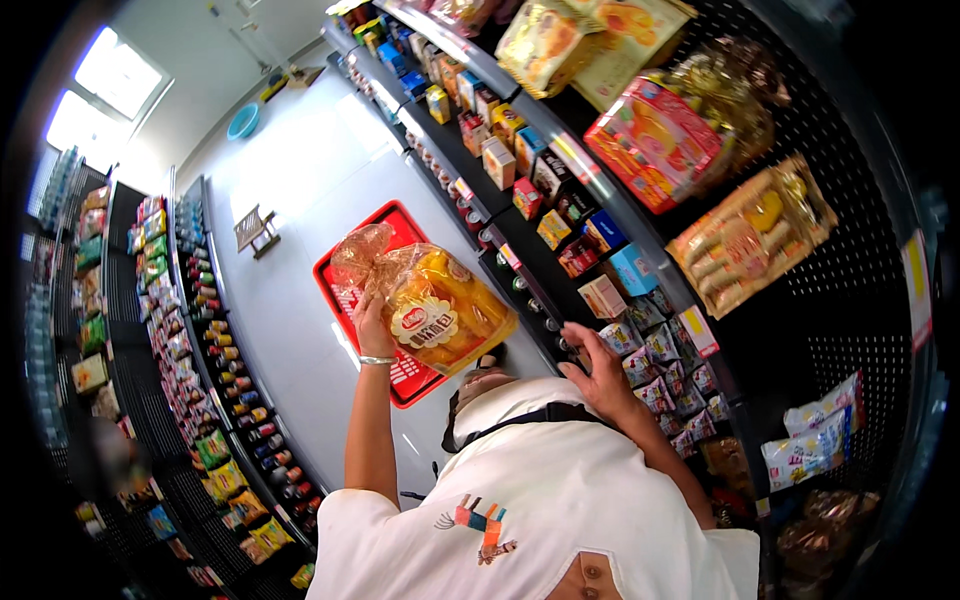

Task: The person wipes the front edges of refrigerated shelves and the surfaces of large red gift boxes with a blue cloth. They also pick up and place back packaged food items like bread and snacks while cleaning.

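Aslant lengthwise, bread bag (450, 305), neck (362, 252) toward upper left.

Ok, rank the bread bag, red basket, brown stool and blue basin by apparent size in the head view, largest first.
1. Bread bag and red basket: too close to rank; the bag is nearer and partly covers the basket.
2. Brown stool
3. Blue basin

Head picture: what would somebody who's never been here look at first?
Probably the big bag of golden bread in the middle, held up by the left hand. Next might be the bright red basket, showing behind the bread. Then perhaps the blue basin, far off on the floor at upper left.
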Available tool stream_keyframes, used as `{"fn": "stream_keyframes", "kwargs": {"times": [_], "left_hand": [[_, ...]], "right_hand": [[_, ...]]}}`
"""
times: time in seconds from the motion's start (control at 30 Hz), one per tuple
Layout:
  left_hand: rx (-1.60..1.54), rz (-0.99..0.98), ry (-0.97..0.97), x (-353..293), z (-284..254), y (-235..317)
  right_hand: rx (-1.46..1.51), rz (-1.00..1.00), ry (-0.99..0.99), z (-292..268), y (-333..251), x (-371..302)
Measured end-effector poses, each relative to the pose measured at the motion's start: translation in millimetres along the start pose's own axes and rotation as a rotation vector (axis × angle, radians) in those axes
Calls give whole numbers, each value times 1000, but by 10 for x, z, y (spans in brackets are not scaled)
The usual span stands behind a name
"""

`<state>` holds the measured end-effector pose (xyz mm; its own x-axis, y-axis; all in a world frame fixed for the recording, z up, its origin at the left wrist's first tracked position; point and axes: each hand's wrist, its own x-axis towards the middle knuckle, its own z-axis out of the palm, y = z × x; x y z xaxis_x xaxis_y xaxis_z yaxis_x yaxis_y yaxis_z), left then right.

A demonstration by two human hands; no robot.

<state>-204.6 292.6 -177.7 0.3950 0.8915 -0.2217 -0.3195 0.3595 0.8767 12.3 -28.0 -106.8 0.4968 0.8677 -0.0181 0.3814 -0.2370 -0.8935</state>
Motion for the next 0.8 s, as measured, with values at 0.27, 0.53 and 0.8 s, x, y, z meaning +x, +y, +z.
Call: {"fn": "stream_keyframes", "kwargs": {"times": [0.27, 0.53, 0.8], "left_hand": [[677, 178, -437, -300, 1334, 112], [340, -153, -790, -1015, 2982, 128], [154, -156, -1383, -1680, 3557, -151]], "right_hand": [[327, -49, 82, -402, -83, -167], [624, 54, 433, -497, 68, -793], [967, -18, 957, -884, 0, -1515]]}}
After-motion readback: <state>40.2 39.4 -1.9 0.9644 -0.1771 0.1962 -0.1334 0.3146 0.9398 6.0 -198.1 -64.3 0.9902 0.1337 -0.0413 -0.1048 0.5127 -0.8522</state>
